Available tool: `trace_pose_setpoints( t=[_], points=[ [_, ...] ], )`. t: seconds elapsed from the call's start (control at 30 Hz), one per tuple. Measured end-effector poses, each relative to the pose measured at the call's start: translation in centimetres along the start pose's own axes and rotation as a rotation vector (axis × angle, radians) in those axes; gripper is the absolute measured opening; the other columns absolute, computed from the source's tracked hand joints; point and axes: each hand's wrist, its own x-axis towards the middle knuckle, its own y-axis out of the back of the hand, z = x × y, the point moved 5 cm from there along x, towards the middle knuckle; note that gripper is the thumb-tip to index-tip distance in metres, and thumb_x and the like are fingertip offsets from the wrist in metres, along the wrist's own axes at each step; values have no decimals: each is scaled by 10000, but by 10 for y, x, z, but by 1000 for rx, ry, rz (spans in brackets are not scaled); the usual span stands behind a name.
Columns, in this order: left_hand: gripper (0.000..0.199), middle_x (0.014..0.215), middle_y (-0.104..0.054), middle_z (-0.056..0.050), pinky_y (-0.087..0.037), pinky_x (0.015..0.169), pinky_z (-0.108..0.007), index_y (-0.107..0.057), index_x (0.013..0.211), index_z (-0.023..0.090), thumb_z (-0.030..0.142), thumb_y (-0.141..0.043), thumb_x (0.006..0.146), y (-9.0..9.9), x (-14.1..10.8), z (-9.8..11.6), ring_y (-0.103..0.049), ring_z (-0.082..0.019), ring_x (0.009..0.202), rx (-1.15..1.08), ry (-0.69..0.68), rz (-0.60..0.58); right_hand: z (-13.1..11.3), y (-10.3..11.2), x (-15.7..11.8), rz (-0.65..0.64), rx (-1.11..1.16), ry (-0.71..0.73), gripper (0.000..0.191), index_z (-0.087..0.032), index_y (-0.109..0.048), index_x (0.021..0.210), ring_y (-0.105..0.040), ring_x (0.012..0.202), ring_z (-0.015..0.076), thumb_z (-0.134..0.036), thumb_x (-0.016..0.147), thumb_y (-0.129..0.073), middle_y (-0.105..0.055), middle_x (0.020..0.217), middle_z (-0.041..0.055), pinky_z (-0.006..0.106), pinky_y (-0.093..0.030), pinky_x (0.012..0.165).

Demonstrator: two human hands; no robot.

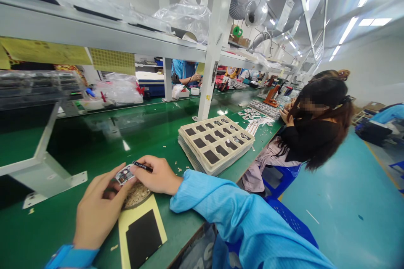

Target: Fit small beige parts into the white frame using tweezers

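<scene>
My left hand point(102, 206) grips a small pale metallic part point(124, 174) between thumb and fingers, above the green bench. At the part's right edge, my right hand point(154, 174) holds a thin black tool point(142, 166) with white lettering; its fingertips touch the part. Below both hands lies a round, speckled brown disc point(137, 196), partly covered by them. A yellow sheet point(159, 218) bearing a black rectangular piece point(144, 238) extends from under the disc toward me.
Stacked cream trays point(216, 143) with black pads and small parts stand right of my hands. A white metal bracket point(52, 176) is at left, an upright post point(216, 46) behind. Another person point(318, 122) sits at right; small parts point(251, 114) lie between.
</scene>
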Motion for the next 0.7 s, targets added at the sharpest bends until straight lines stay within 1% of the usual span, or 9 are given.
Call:
trace_pose_setpoints(
  t=[0.13,0.23,0.3,0.4,0.47,0.53,0.6,0.7],
  points=[
    [629,962,-621,-51,-520,690,-373,-680,1256,280,679,-627,772,-2,1,-1,-571,-198,678,-22,-7,-4,-1,1,1,3,4,15,224,-217,-725,984,-670,815,146,-412,899,-654,-727,882,-15,232,-520,748],
    [593,975,-624,-46,-508,688,-341,-677,1264,274,640,-652,798,-5,2,-4,-565,-180,684,-36,-45,24,-1,1,2,-8,-6,32,227,-211,-720,982,-668,806,144,-410,904,-644,-727,883,-14,236,-524,757],
    [551,989,-626,-39,-498,684,-309,-678,1262,257,581,-686,816,-5,0,-3,-568,-166,707,-43,-98,49,-4,2,0,-5,-8,50,234,-197,-715,971,-660,793,146,-404,910,-627,-722,874,-7,240,-522,746],
    [456,1011,-626,-46,-493,693,-273,-688,1240,201,465,-698,869,-2,-6,1,-566,-147,744,-72,-194,77,-11,1,-5,-7,-10,112,238,-174,-700,942,-647,796,148,-390,923,-602,-712,873,8,252,-509,752],
    [433,1024,-618,-48,-505,727,-267,-684,1249,192,400,-727,872,-3,-8,1,-568,-134,754,-118,-212,79,-11,2,-6,5,-19,131,235,-169,-687,914,-633,770,143,-384,924,-592,-698,847,9,249,-494,722],
    [445,1046,-613,-54,-516,732,-263,-678,1266,200,372,-756,863,-6,-7,-5,-564,-121,738,-156,-210,78,-8,1,-6,0,-37,164,231,-171,-673,892,-618,755,138,-381,932,-585,-677,813,5,245,-479,701],
    [463,1056,-613,-44,-522,737,-259,-675,1267,218,367,-786,843,-8,-8,-10,-562,-110,722,-182,-218,85,-4,0,-6,-8,-46,165,223,-177,-665,893,-586,712,135,-389,934,-606,-659,787,-7,250,-466,675],
    [469,1083,-598,-30,-522,759,-251,-660,1286,237,373,-780,854,-9,-10,-14,-555,-88,703,-233,-231,73,-3,0,-8,-2,-67,171,208,-182,-667,883,-564,690,137,-374,939,-613,-649,772,-10,259,-458,661]
  ],
)
